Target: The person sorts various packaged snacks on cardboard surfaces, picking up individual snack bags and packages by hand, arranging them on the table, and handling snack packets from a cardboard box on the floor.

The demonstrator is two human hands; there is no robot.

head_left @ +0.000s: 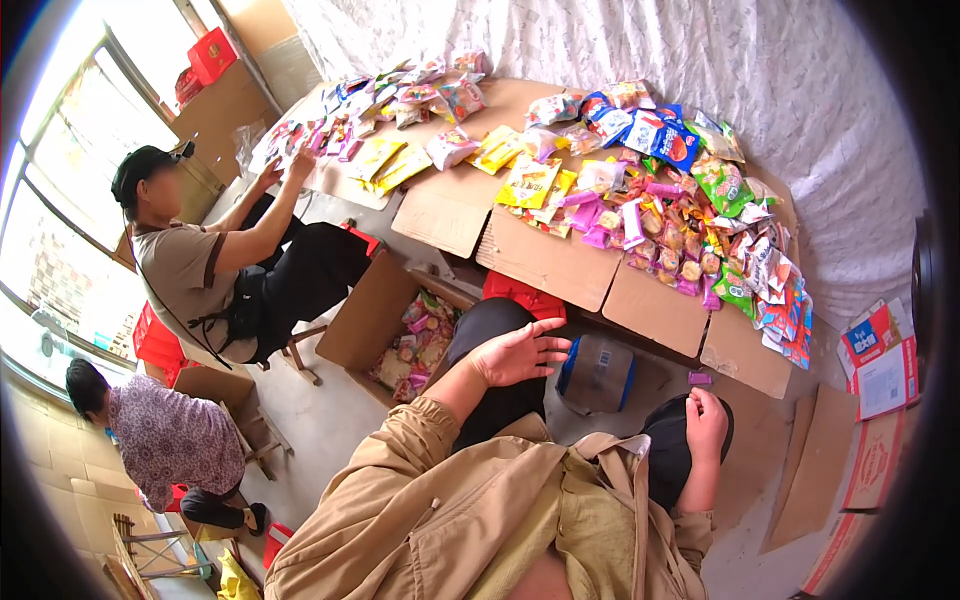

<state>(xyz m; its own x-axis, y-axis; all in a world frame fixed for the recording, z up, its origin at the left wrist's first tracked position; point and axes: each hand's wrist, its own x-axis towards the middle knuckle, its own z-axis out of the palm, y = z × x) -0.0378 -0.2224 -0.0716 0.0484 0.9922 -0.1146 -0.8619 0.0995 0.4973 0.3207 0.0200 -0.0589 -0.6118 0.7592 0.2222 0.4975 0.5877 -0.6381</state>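
Observation:
My left hand (520,352) is open, palm partly turned up and fingers spread, in the air over my left knee. Nothing is in it. Curled up at my right knee is my right hand (706,425); whatever its fingers may enclose is hidden. A small purple packet (700,378) lies just beyond it, below the table's edge. In front of me, a cardboard-covered table (560,255) bears piles of small purple-wrapped snacks (632,225), yellow bags (527,183), blue bags (662,140), green bags (722,187) and red-and-white packets (770,262).
A cardboard box (365,315) with bagged snacks stands left of my knee. Under the table is a clear, blue-edged container (597,372). One person (195,260) sits at the table's left end; another (175,445) bends lower left. Cartons (880,450) line the right side.

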